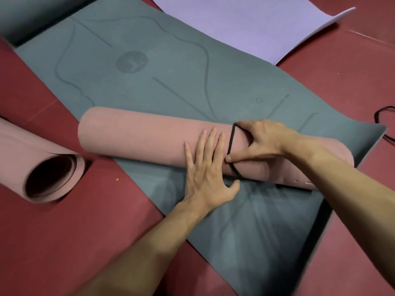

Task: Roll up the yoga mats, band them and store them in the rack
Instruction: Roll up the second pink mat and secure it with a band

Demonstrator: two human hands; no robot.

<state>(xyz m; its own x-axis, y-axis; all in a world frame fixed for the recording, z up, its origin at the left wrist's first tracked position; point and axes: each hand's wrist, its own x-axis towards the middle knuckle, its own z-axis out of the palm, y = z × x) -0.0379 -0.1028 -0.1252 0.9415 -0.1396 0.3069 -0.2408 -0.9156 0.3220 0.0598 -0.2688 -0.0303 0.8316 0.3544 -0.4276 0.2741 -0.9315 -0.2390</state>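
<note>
A rolled pink yoga mat point(139, 137) lies across a flat grey-green mat point(149, 67). A black elastic band point(231, 142) loops round the roll near its right end. My right hand point(260, 142) grips the band, with fingers hooked under its top and the thumb pressing it against the roll. My left hand point(207, 171) lies flat on the roll just left of the band, fingers straight, thumb down near the band's lower part.
A second, loosely rolled pink mat point(42, 167) lies at the left on the dark red floor point(64, 242). A lilac mat point(245, 20) is spread flat at the top. Another black band point(382, 116) lies at the right edge. A grey roll point(32, 16) sits at the top left.
</note>
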